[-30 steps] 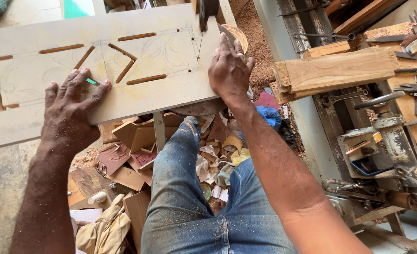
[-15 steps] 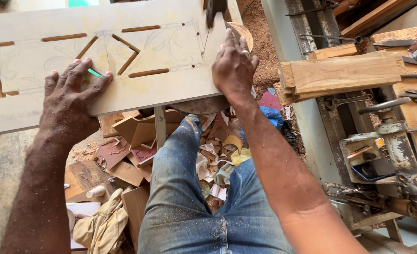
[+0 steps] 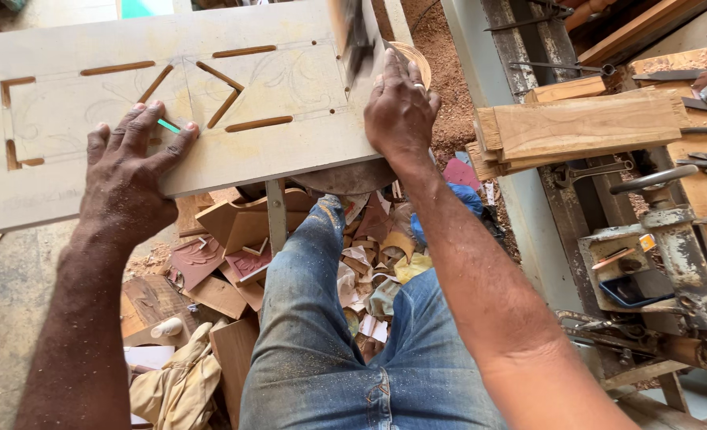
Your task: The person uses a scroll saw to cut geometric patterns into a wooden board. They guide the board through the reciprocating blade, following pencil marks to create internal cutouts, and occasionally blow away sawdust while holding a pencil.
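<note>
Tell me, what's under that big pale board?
Under the board sit a round support, a thin metal post and wood scraps on the floor. Whatever lies beneath the board's middle is covered.

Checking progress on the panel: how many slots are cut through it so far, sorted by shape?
Straight slots: 4
Bent slots: 3
Total in the wooden board: 7

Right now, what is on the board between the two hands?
In the head view, between the left hand and right hand, the pale board carries narrow cut slots and faint pencil scrolls; no loose thing lies there.
</note>
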